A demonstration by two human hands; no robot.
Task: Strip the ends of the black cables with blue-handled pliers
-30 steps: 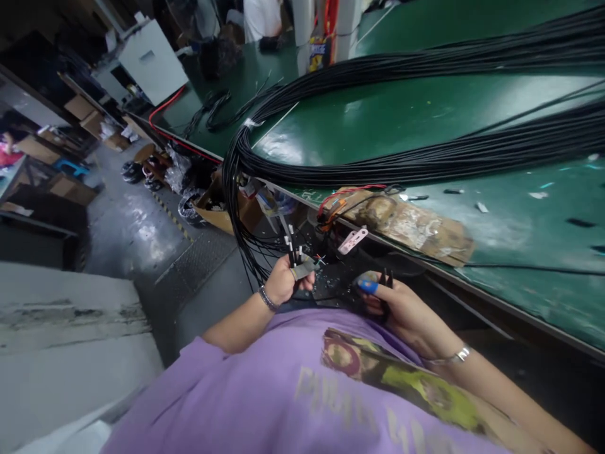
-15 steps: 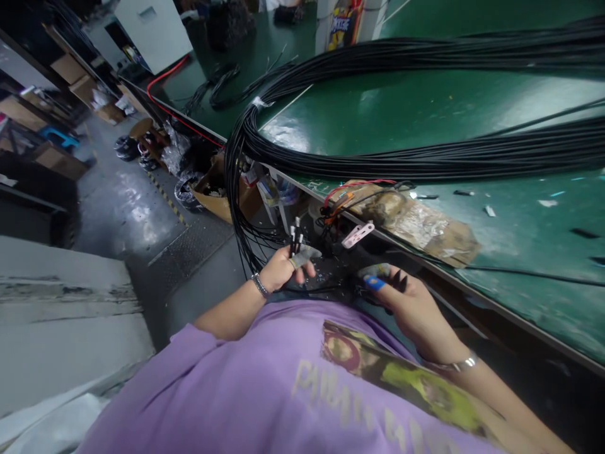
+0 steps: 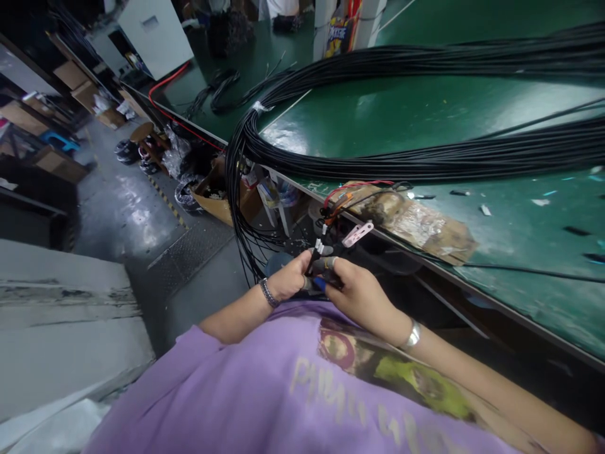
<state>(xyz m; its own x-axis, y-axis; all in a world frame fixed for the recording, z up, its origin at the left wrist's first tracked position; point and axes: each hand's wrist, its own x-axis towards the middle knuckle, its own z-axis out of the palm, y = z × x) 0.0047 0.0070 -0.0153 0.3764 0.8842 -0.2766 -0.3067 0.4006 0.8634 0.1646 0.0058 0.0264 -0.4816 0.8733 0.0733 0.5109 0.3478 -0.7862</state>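
Note:
My left hand (image 3: 293, 275) is closed around a small bunch of black cable ends (image 3: 317, 250), whose white tips point up and away from me. My right hand (image 3: 354, 285) has come up against it, thumb and fingers pinched together just beside the cable ends. Something dark shows at its fingertips, too small and shadowed to name. Grey coverings are on some fingertips, and a blue wrap is on my right thumb. Just beyond the hands, a pink clip-like piece (image 3: 358, 234) sticks out from the table edge next to orange and red wires (image 3: 336, 205).
A thick bundle of black cables (image 3: 359, 165) lies along the green table (image 3: 378, 113) and droops over its edge on the left. A taped cardboard piece (image 3: 425, 221) and black scraps lie near the edge. Below stand an open carton (image 3: 220, 205) and a wooden stool (image 3: 144, 132).
My right hand has moved left to meet my left hand; the black pieces seen between its fingers are now hidden. My left hand has shifted slightly right, tilting the cable ends.

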